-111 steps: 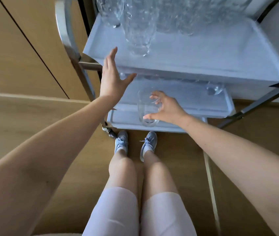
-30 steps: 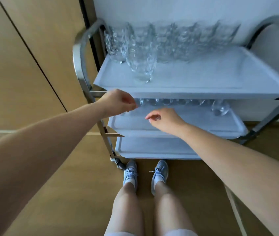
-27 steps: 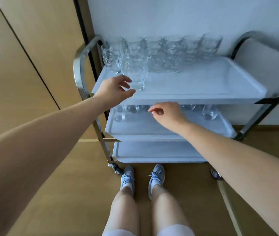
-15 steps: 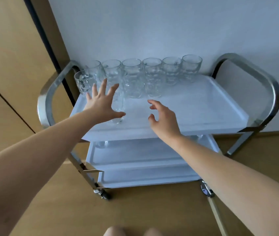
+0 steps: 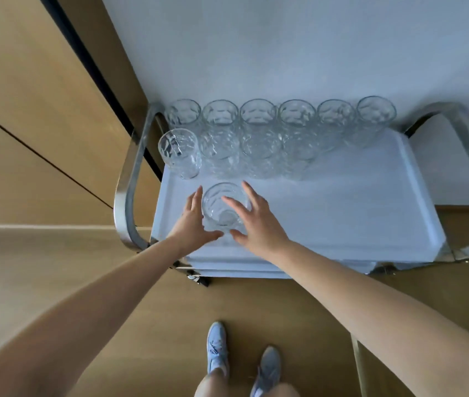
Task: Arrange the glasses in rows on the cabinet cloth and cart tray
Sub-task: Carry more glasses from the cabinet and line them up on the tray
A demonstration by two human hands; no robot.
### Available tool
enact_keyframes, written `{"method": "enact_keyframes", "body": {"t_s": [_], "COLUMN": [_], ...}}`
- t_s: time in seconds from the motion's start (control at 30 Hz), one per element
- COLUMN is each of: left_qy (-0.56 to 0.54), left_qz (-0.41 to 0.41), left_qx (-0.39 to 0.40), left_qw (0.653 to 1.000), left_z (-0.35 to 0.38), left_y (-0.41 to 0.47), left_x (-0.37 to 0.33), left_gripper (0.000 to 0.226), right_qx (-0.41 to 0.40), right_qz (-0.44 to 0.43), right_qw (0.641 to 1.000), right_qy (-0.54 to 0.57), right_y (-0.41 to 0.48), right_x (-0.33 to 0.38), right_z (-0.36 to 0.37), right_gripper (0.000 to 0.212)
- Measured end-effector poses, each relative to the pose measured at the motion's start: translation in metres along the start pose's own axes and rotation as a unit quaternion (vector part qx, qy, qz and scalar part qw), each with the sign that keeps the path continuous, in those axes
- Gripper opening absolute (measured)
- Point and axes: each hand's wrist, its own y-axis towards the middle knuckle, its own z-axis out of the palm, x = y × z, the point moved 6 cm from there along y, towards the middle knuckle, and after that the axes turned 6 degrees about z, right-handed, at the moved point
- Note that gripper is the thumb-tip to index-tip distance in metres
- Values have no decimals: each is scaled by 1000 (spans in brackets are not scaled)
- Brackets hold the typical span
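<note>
Head view, single frame.

Item: faceted clear drinking glass (image 5: 223,206), upright, standing alone on the white top tray (image 5: 342,213) of a steel-framed service cart (image 5: 126,193), toward the tray's near-left corner.

Left hand (image 5: 191,224): fingers (image 5: 193,200) spread and extended along the glass's left side, thumb curled under its near base. Contact with the glass cannot be told for certain; the hand is not clenched.

Right hand (image 5: 256,222): fingers (image 5: 252,193) splayed along the glass's right side, one finger crossing in front of the glass wall, thumb pointing toward the left thumb. The two hands cup the glass between them, loosely.

Beyond the fingertips: a second row of four matching glasses (image 5: 219,150), the leftmost just beyond the left fingertips. Behind it, a back row of six glasses (image 5: 296,116) along the tray's far edge, against the pale wall (image 5: 285,47).

Left of the left hand: the cart's curved steel handle, then wooden cabinet panels (image 5: 27,96). Right of the right hand: bare tray surface, well apart from any glass.

Below the wrists: lower tray edges (image 5: 242,272), wood floor, two grey-blue lace-up shoes (image 5: 217,351).

Markings: no brand, label or writing can be read on any item.
</note>
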Motion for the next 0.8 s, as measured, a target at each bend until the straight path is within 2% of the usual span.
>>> {"method": "enact_keyframes", "body": {"t_s": [0.1,0.17,0.2,0.27,0.3,0.37,0.47,0.53,0.63,0.73,0.8], "left_qy": [-16,16,31,46,54,81,94,143,241,296,311], "left_qz": [10,20,20,37,53,100,170,213,231,169,136], "left_qx": [-8,2,15,56,81,106,59,21,18,52,71], "left_qw": [1000,1000,999,997,994,986,979,966,942,939,938], "left_z": [-4,-11,-13,-14,-16,-20,-28,-25,-2,21,32], "left_y": [-1,-4,-5,1,7,26,62,88,125,154,166], "left_x": [-20,-36,-39,-42,-45,-60,-109,-149,-194,-204,-206], "left_gripper": [99,91,90,93,96,93,61,52,73,99,108], "right_qx": [79,133,135,88,52,34,26,20,18,3,7], "right_qz": [-33,-47,-52,-59,-45,34,134,182,229,251,240], "right_qw": [992,982,979,986,991,996,989,982,971,966,970], "right_qy": [-94,-127,-142,-130,-111,-74,-50,-48,-60,-56,-43], "right_y": [26,32,28,16,8,-11,-35,-42,-42,-33,-22], "right_x": [14,20,20,14,9,-17,-73,-115,-174,-216,-230], "right_z": [0,1,1,-3,-12,-33,-75,-104,-138,-161,-169], "right_gripper": [37,31,28,17,13,17,22,25,27,29,29]}}
